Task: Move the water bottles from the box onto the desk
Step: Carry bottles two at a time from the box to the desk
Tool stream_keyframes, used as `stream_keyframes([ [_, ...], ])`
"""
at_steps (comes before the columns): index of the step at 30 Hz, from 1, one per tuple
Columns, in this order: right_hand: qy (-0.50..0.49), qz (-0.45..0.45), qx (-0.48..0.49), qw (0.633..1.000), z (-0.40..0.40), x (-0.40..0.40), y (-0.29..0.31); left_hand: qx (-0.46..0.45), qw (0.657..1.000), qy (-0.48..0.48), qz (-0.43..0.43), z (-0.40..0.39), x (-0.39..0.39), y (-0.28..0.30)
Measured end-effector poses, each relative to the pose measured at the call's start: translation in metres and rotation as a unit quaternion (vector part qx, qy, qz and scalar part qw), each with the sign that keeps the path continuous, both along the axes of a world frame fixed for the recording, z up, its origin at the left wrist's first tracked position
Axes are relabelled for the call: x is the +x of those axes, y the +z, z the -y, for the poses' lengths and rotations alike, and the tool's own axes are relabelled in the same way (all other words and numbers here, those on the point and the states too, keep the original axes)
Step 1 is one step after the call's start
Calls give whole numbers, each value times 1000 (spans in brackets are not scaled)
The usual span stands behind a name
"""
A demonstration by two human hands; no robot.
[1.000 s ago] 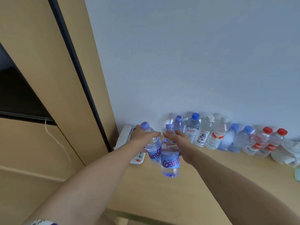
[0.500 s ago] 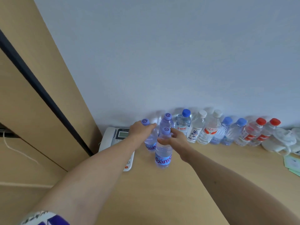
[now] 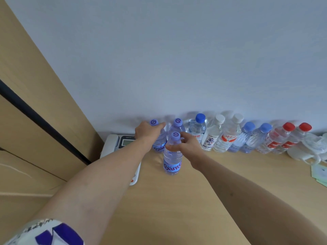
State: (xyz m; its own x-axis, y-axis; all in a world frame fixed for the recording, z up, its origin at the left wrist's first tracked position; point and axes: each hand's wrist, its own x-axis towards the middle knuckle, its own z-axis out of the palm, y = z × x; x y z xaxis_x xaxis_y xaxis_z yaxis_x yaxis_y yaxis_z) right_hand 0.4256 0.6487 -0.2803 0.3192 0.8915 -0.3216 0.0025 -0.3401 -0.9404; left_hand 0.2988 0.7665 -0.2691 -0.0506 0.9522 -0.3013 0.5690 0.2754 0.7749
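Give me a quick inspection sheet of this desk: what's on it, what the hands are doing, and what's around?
Surface: tan wooden desk.
Job's things: row of upright water bottles along the wall, with purple, blue, white and red caps; front purple-cap bottle stands on the desk ahead of the row; left purple-cap bottle at the row's left end. The box is not in view.
Clutter: white desk phone at the left, partly under the arm; white bag and green paper at the right.
Hands: left hand grips the left purple-cap bottle near its top; right hand holds the front bottle's neck.
Cables: nothing seen.
Surroundings: pale wall; wooden cabinet at left.
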Motion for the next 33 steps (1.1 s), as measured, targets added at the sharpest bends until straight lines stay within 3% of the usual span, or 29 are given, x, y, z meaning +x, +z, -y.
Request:
stream_keyframes([
  [15,23,129,-20,991,3,-20,21,-61,993,-74,62,-3,-13,5],
  [21,12,125,-4,992,-7,-41,21,-73,986,-123,80,0,-28,16],
  [33,1,110,-1,994,-19,-56,14,-55,991,-99,69,-6,-57,18],
])
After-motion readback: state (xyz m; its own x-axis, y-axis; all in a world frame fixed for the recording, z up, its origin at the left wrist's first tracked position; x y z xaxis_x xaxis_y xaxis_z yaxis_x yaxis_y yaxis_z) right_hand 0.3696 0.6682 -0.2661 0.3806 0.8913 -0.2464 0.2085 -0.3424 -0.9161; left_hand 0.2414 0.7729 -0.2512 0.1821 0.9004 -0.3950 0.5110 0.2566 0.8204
